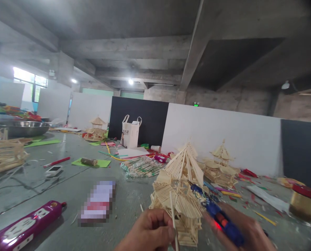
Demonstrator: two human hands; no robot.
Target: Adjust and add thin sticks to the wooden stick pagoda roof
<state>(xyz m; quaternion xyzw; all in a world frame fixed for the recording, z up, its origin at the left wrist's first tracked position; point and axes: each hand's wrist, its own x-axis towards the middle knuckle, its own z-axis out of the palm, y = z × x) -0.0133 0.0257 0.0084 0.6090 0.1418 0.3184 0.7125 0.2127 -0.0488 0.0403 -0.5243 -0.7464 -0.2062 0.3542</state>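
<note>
My left hand (147,232) is at the bottom centre, pinching a thin wooden stick (173,218) that stands upright against a pagoda model (180,190) built of wooden sticks. My right hand (243,232) at the bottom right grips a blue glue gun (218,212) with a red glowing light. The gun's nozzle points up and left at the model's roof. The model stands on the grey floor just beyond both hands.
A purple power strip (24,226) lies at the bottom left. A bag of sticks (142,167), a second stick pagoda (220,165), a white tote bag (130,132), a steel basin (21,127) and a red-lidded jar (305,204) stand around on the littered floor.
</note>
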